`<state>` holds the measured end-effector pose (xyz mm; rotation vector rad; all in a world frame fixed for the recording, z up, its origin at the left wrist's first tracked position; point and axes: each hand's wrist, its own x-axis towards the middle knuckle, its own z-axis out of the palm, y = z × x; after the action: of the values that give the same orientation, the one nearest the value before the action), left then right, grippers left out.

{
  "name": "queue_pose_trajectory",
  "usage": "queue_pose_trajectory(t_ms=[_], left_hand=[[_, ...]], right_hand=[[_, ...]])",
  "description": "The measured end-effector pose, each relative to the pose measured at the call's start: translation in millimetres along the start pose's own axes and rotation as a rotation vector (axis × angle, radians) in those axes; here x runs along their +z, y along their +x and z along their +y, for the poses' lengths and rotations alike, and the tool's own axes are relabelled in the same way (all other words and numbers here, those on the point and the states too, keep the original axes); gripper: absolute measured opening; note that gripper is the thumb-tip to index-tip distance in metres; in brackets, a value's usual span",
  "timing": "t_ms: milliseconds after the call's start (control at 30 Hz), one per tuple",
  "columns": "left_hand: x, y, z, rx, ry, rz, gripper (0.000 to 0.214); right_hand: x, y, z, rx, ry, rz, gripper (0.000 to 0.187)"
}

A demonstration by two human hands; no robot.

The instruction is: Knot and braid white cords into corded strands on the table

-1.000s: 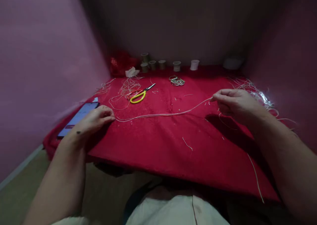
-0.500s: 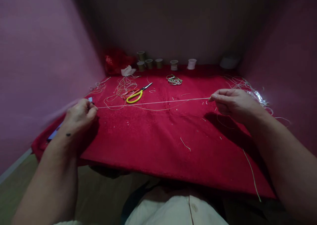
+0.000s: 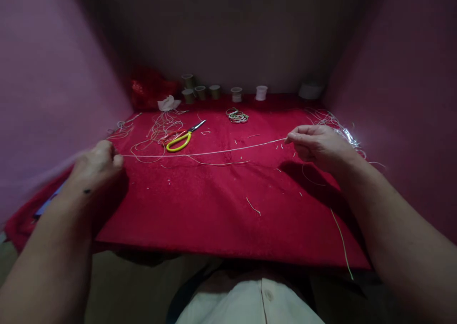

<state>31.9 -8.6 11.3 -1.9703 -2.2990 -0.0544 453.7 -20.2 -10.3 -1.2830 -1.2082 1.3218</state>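
Observation:
A thin pale cord stretches between my two hands above the red cloth. At its left end my left hand is closed in a fist around it. Thumb and fingertips of my right hand pinch the other end. A loose strand hangs off the cord near the middle and curves to the right. Behind the cord lie scissors with a yellow and a red handle, blades pointing away to the right. A knotted cord bundle rests farther back.
Several spools stand along the back wall, a white spool among them. Tangled threads lie at the left, beside a red plastic bag. More threads are heaped at the right. A blue-edged flat object is partly hidden by my left forearm.
The view has shifted, so most things appear farther left. The cord stays stretched between both hands, sloping a little more up to the right. Its loose strand now hangs away from my right hand.

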Motion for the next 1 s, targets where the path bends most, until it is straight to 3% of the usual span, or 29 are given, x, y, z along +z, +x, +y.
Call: queue_pose_trajectory(t_ms=[133,233,333,400,500,567,767,1000], left_hand=[[-7.7,7.8,11.2,0.098,-0.027,0.033,0.025],[-22.1,-0.4,44.6,0.211,-0.305,0.094,0.027],[-39.8,-21.1,101.4,0.446,-0.866,-0.156,0.029],[-49.5,-34.1,141.8,0.587,-1.114,-0.347,0.034],[-58.3,-43.5,187.3,0.715,-1.299,-0.573,0.031],[-62.4,-43.4,202.0,0.757,-1.318,-0.622,0.019],[-88.6,-42.5,193.7,0.678,-1.298,-0.439,0.014],[-125.0,-35.9,175.0,0.618,-1.270,-0.061,0.016]], right_hand=[[4.9,-4.8,-6.2,-0.026,0.001,0.010,0.014],[14.8,-12.8,-16.1,-0.081,-0.024,-0.015,0.015],[27.6,-23.6,-30.9,-0.174,-0.053,-0.060,0.016],[35.7,-31.4,-42.4,-0.235,-0.078,-0.093,0.017],[43.4,-41.5,-58.3,-0.282,-0.102,-0.127,0.021],[44.1,-45.8,-65.1,-0.281,-0.072,-0.152,0.023],[26.8,-47.8,-60.0,-0.209,0.124,-0.283,0.017],[6.8,-46.6,-33.6,-0.105,0.259,-0.335,0.014]])
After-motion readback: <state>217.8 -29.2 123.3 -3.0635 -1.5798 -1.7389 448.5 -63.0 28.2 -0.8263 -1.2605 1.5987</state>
